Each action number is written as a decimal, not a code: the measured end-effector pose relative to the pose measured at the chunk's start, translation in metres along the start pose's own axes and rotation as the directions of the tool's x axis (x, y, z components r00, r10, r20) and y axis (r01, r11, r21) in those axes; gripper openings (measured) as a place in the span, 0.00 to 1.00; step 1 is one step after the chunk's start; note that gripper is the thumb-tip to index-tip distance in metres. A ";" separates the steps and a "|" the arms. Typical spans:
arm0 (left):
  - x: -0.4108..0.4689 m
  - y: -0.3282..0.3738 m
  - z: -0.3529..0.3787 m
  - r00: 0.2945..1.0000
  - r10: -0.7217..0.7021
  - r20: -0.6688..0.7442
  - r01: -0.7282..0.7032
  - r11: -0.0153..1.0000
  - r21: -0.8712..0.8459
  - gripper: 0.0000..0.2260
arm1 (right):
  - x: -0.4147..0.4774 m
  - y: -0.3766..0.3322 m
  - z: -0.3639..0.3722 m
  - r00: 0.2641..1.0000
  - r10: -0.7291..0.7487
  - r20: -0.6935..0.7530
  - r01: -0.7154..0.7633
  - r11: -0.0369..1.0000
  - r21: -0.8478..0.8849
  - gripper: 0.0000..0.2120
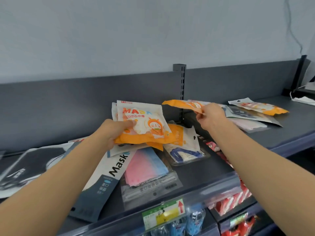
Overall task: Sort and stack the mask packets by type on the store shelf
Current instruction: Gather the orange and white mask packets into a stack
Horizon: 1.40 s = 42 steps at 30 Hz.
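My left hand (112, 132) grips a small bunch of orange-and-white cartoon mask packets (144, 123), held tilted above the dark shelf (204, 169). My right hand (208, 116) pinches the edge of another orange packet (183, 104), lifted in the air further right. Under the held bunch lie a white-and-navy "Mask" packet (109, 172), a clear packet of pink and blue masks (146, 169) and a clear packet with a dark blue mask (185, 154). One more orange cartoon packet (260, 106) lies on a pile at the far right.
Dark grey packets (29, 166) lie at the left end of the shelf. A grey and a pale pink packet (250, 120) sit under the right pile. A slotted upright post (182, 89) divides the back panel. Price tags (163, 213) and hanging goods fill the front rail below.
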State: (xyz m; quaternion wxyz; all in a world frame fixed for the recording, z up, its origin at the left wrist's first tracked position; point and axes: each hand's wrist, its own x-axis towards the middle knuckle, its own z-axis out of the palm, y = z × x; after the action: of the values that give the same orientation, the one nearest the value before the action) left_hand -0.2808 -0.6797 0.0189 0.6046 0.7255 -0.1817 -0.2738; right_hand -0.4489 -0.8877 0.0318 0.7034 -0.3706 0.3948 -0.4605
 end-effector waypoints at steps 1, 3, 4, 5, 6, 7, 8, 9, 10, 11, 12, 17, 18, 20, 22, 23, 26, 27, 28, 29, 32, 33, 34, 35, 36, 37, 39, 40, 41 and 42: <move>0.000 -0.001 -0.005 1.000 -0.010 -0.001 0.010 1.000 0.007 0.17 | -0.002 0.003 0.001 1.000 0.003 0.006 -0.004 0.999 0.044 0.27; -0.001 -0.004 -0.013 0.999 -0.020 0.025 0.020 1.000 0.001 0.13 | -0.019 0.005 0.002 0.996 0.011 0.091 -0.023 0.992 0.127 0.37; -0.002 -0.005 -0.016 0.999 -0.026 0.044 0.027 1.000 -0.008 0.10 | -0.033 0.004 0.004 0.988 -0.018 0.151 -0.001 0.993 0.120 0.41; -0.005 -0.006 -0.019 0.998 -0.033 0.061 0.034 0.999 -0.017 0.08 | -0.043 0.007 0.006 0.976 -0.053 0.209 0.031 0.994 0.108 0.43; -0.007 -0.007 -0.021 0.996 -0.037 0.076 0.039 0.999 -0.027 0.07 | -0.050 0.008 0.007 0.970 -0.071 0.232 0.049 0.994 0.099 0.44; -0.007 -0.009 -0.024 0.995 -0.039 0.088 0.042 0.998 -0.038 0.07 | -0.053 0.011 0.009 0.961 -0.071 0.266 0.051 0.995 0.081 0.44; -0.007 -0.010 -0.027 0.994 -0.044 0.103 0.050 0.998 -0.047 0.08 | -0.057 0.013 0.010 0.958 -0.076 0.277 0.067 0.997 0.043 0.43; -0.008 -0.011 -0.029 0.991 -0.053 0.120 0.060 0.997 -0.057 0.09 | -0.059 0.017 0.012 0.955 -0.072 0.287 0.077 0.997 -0.007 0.42; -0.008 -0.012 -0.032 0.990 -0.063 0.128 0.071 0.996 -0.060 0.10 | -0.064 0.020 0.014 0.950 -0.050 0.308 0.075 0.995 -0.071 0.40; -0.008 -0.014 -0.035 0.990 -0.068 0.123 0.075 0.996 -0.058 0.11 | -0.064 0.026 0.015 0.942 -0.021 0.336 0.079 0.984 -0.160 0.39; -0.008 -0.014 -0.035 0.991 -0.064 0.114 0.070 0.996 -0.049 0.12 | -0.066 0.029 0.017 0.938 0.012 0.347 0.084 0.962 -0.258 0.38; -0.007 -0.024 -0.048 0.994 -0.069 0.083 0.073 0.997 -0.038 0.20 | -0.083 0.056 0.028 0.920 0.112 0.375 0.134 0.809 -0.572 0.23; -0.008 -0.024 -0.049 0.992 -0.069 0.105 0.074 0.996 -0.046 0.22 | -0.085 0.060 0.030 0.915 0.121 0.386 0.144 0.794 -0.590 0.24; -0.011 -0.025 -0.050 0.984 -0.049 0.169 0.057 0.998 -0.041 0.24 | -0.085 0.067 0.033 0.902 0.141 0.407 0.152 0.780 -0.607 0.26; -0.012 -0.028 -0.050 0.980 -0.029 0.198 0.038 0.998 -0.042 0.22 | -0.084 0.071 0.035 0.898 0.155 0.412 0.157 0.763 -0.628 0.28; -0.011 -0.029 -0.049 0.980 -0.026 0.196 0.036 0.998 -0.047 0.21 | -0.083 0.072 0.035 0.894 0.160 0.419 0.163 0.754 -0.637 0.28; -0.011 -0.031 -0.047 0.986 -0.021 0.167 0.032 0.998 -0.062 0.19 | -0.080 0.071 0.033 0.884 0.183 0.431 0.181 0.716 -0.674 0.25; -0.011 -0.032 -0.046 0.987 -0.021 0.159 0.031 0.998 -0.063 0.19 | -0.078 0.069 0.031 0.886 0.178 0.428 0.188 0.707 -0.682 0.24; -0.011 -0.032 -0.046 0.988 -0.019 0.152 0.029 0.998 -0.063 0.18 | -0.077 0.066 0.030 0.893 0.163 0.420 0.190 0.710 -0.678 0.21; -0.011 -0.032 -0.045 0.989 -0.016 0.145 0.026 0.998 -0.063 0.18 | -0.074 0.064 0.029 0.903 0.136 0.407 0.186 0.730 -0.658 0.19; -0.011 -0.031 -0.043 0.993 0.002 0.115 0.004 0.999 -0.047 0.15 | -0.064 0.054 0.020 0.951 0.008 0.308 0.202 0.740 -0.642 0.16; -0.010 -0.031 -0.042 0.994 0.006 0.106 -0.002 0.999 -0.043 0.15 | -0.058 0.051 0.016 0.964 -0.034 0.264 0.207 0.718 -0.665 0.17; -0.010 -0.032 -0.041 0.995 0.009 0.097 -0.005 0.999 -0.040 0.14 | -0.052 0.047 0.011 0.973 -0.060 0.223 0.201 0.692 -0.693 0.17; -0.010 -0.032 -0.040 0.996 0.009 0.085 -0.006 0.999 -0.036 0.14 | -0.046 0.044 0.006 0.979 -0.073 0.189 0.189 0.666 -0.722 0.18; -0.010 -0.032 -0.039 0.997 0.007 0.072 -0.004 1.000 -0.031 0.14 | -0.042 0.041 0.002 0.984 -0.076 0.159 0.171 0.633 -0.755 0.18; -0.010 -0.032 -0.038 0.998 0.004 0.056 -0.002 1.000 -0.027 0.14 | -0.037 0.039 -0.002 0.988 -0.070 0.139 0.153 0.597 -0.788 0.18; -0.011 -0.031 -0.037 1.000 -0.001 0.024 0.001 1.000 -0.025 0.15 | -0.029 0.038 -0.007 0.992 -0.027 0.123 0.119 0.516 -0.848 0.19; -0.012 -0.031 -0.036 1.000 -0.002 0.006 0.002 1.000 -0.026 0.16 | -0.027 0.038 -0.008 0.992 0.006 0.122 0.104 0.486 -0.868 0.20; -0.013 -0.031 -0.035 1.000 -0.004 -0.014 0.003 1.000 -0.027 0.15 | -0.024 0.039 -0.009 0.990 0.040 0.132 0.098 0.470 -0.877 0.22; -0.014 -0.030 -0.035 0.999 -0.005 -0.033 0.004 1.000 -0.028 0.15 | -0.021 0.041 -0.010 0.986 0.073 0.148 0.099 0.455 -0.885 0.24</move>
State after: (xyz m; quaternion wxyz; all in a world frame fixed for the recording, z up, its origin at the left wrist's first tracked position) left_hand -0.2725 -0.6379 -0.0042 0.6171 0.7218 -0.1660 -0.2658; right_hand -0.4490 -0.8568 -0.0035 0.4328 -0.7225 0.5149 -0.1598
